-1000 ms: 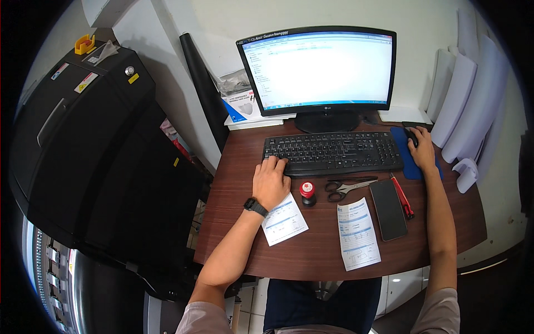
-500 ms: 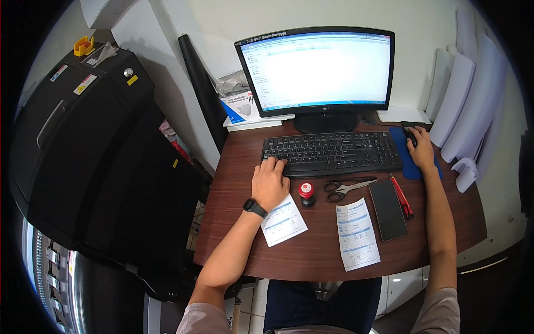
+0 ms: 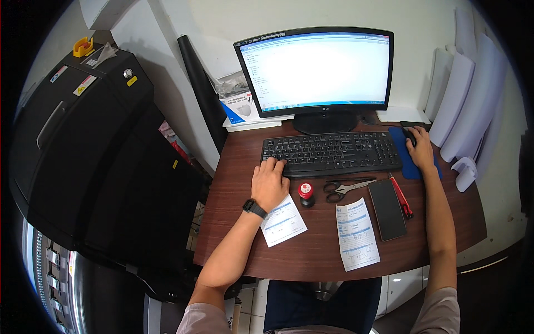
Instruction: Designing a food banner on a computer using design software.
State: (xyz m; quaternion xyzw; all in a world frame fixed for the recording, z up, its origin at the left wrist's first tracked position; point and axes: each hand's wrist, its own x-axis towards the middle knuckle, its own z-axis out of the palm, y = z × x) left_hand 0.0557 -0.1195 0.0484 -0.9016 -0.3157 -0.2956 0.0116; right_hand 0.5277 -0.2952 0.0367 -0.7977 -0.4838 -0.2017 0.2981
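My left hand (image 3: pixel 270 183) rests at the lower left corner of the black keyboard (image 3: pixel 334 155), fingertips on its keys, holding nothing. A dark watch is on that wrist, above a printed paper slip (image 3: pixel 285 225) partly covered by the hand and wrist. At the right, my right hand (image 3: pixel 421 150) is curled over a black computer mouse (image 3: pixel 410 135) on a blue mouse pad (image 3: pixel 410 166). Behind the keyboard stands a monitor (image 3: pixel 320 72), lit with a mostly white window that has a narrow list down its left side.
Below the keyboard lie a red-topped stamp (image 3: pixel 306 195), scissors (image 3: pixel 347 189), a second paper slip (image 3: pixel 357 236), a dark phone (image 3: pixel 387 210) and a red cutter knife (image 3: pixel 401 197). White rolls (image 3: pixel 456 100) lean at the right wall. A large black machine (image 3: pixel 100 150) stands left.
On the monitor, the entries near the top of the window have gone, leaving that area white. Both hands keep their places on the keyboard and the mouse.
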